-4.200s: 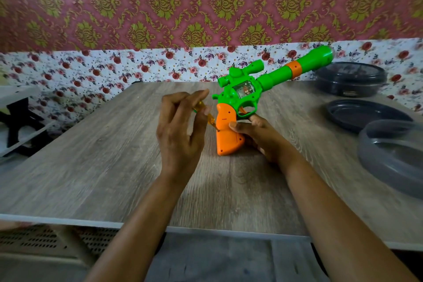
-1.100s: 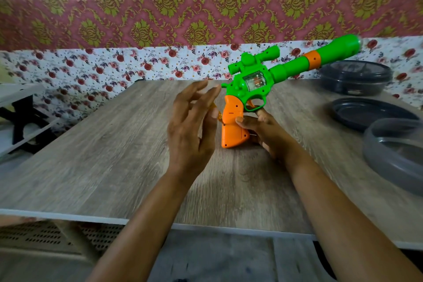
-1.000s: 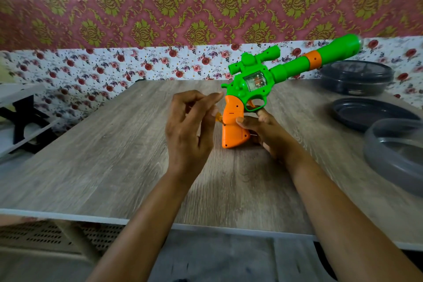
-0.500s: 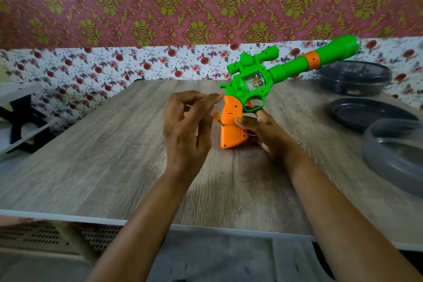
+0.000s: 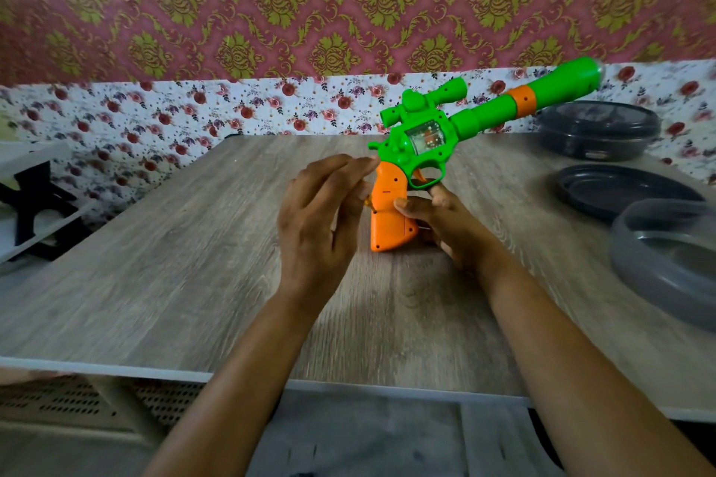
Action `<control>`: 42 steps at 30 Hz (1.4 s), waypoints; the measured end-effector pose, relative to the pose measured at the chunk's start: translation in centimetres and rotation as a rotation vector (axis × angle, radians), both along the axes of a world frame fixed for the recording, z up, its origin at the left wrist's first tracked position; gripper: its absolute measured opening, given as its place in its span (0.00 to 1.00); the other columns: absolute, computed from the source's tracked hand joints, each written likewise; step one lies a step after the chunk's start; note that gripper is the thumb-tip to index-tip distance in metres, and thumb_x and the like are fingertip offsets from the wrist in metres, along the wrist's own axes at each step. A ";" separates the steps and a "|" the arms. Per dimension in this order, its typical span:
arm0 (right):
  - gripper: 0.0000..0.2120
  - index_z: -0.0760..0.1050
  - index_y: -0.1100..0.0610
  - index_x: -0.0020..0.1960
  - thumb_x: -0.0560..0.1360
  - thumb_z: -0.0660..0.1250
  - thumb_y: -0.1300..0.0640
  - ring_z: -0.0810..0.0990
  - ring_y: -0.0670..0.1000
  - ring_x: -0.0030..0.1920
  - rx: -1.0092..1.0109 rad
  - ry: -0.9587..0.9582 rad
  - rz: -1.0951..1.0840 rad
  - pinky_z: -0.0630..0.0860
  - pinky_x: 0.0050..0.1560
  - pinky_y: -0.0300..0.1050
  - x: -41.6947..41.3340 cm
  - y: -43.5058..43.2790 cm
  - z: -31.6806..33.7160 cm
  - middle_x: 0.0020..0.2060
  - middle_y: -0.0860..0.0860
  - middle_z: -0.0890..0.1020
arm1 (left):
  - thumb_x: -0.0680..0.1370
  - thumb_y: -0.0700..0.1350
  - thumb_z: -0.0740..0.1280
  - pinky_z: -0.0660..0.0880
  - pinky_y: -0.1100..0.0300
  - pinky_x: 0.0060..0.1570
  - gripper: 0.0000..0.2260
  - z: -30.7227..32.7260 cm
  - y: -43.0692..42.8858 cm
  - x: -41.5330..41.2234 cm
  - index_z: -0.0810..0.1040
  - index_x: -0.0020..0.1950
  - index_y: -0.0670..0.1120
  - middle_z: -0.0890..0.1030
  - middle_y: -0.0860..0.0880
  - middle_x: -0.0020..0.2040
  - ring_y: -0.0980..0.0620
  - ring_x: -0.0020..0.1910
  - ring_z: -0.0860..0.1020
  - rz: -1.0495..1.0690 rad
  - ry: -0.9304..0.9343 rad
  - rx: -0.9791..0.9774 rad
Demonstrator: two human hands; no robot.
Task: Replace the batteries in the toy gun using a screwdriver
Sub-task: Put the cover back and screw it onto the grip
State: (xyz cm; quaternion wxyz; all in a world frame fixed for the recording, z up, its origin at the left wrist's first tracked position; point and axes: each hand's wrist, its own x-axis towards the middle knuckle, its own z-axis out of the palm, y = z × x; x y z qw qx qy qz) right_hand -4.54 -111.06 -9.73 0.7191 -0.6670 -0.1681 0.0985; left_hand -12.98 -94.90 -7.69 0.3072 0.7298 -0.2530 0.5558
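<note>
**Toy gun (image 5: 426, 135) stood on its butt on the table (image 5: 174, 244)**

One toy gun is seen, with a green body, an orange handle and one orange band round the barrel. It is propped on the heel of the handle near the middle of the table, with the barrel tilted up and away to the right. One small scope is mounted on top, and one clear window is set in the side.

The handle is gripped by the right hand (image 5: 445, 221): the thumb is pressed on the near side and a fingertip is laid against the trigger guard.

The left hand (image 5: 317, 221) is raised just left of the handle, back to the camera, with its fingers only slightly bent. A short yellowish piece of one screwdriver (image 5: 368, 202) is seen between this hand and the rear edge of the handle. Whether it is pinched cannot be told, as the thumb is hidden.

Three round dark dishes are counted at the right of the table: a lidded one (image 5: 598, 130) at the back, a shallow one (image 5: 620, 190) in front of it and a grey one (image 5: 666, 263) nearest.
</note>
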 end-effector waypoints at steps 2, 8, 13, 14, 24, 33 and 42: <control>0.21 0.67 0.50 0.66 0.74 0.66 0.57 0.80 0.52 0.56 -0.009 0.007 -0.009 0.73 0.62 0.56 0.1 0.0 -0.1 0.54 0.49 0.81 | 0.81 0.42 0.59 0.75 0.52 0.46 0.12 0.0 -0.2 -0.1 0.72 0.63 0.46 0.79 0.48 0.53 0.53 0.49 0.77 0.016 0.028 0.001; 0.22 0.68 0.49 0.66 0.73 0.68 0.55 0.79 0.53 0.58 -0.020 0.013 -0.013 0.71 0.64 0.59 0.5 0.0 -0.4 0.57 0.51 0.81 | 0.79 0.38 0.58 0.72 0.56 0.59 0.15 0.0 -0.3 -0.3 0.75 0.64 0.39 0.73 0.47 0.64 0.53 0.63 0.72 0.038 0.051 -0.053; 0.22 0.68 0.47 0.65 0.72 0.69 0.54 0.78 0.55 0.59 -0.031 0.014 -0.024 0.70 0.65 0.61 0.6 0.0 -0.6 0.58 0.51 0.81 | 0.79 0.44 0.64 0.71 0.57 0.47 0.11 0.1 0.3 0.2 0.79 0.58 0.43 0.71 0.48 0.53 0.45 0.50 0.74 0.156 -0.045 -0.123; 0.22 0.68 0.48 0.65 0.73 0.69 0.54 0.79 0.54 0.59 -0.032 0.015 -0.024 0.70 0.65 0.60 0.6 0.0 -0.5 0.58 0.51 0.81 | 0.79 0.43 0.64 0.71 0.57 0.45 0.11 0.1 0.3 0.2 0.79 0.59 0.43 0.71 0.49 0.51 0.46 0.47 0.74 0.174 -0.059 -0.121; 0.20 0.68 0.50 0.65 0.74 0.68 0.56 0.80 0.53 0.57 -0.014 0.015 -0.022 0.73 0.63 0.57 0.3 0.1 -0.3 0.56 0.52 0.81 | 0.77 0.37 0.60 0.66 0.57 0.61 0.13 0.2 -0.2 -0.1 0.78 0.60 0.39 0.77 0.43 0.62 0.49 0.62 0.72 0.219 -0.028 -0.063; 0.20 0.68 0.51 0.65 0.75 0.66 0.59 0.80 0.51 0.56 0.011 0.002 -0.013 0.76 0.58 0.49 -0.2 0.1 0.1 0.55 0.50 0.81 | 0.78 0.35 0.62 0.70 0.56 0.49 0.12 0.2 -0.1 -0.1 0.77 0.59 0.41 0.80 0.49 0.53 0.50 0.51 0.75 0.200 -0.070 -0.086; 0.18 0.69 0.49 0.63 0.75 0.66 0.58 0.81 0.49 0.54 0.023 -0.010 -0.003 0.77 0.57 0.48 -0.1 0.0 -0.1 0.53 0.49 0.82 | 0.77 0.40 0.64 0.69 0.61 0.49 0.10 0.1 0.0 -0.2 0.80 0.57 0.45 0.75 0.49 0.54 0.48 0.52 0.72 0.163 -0.079 -0.101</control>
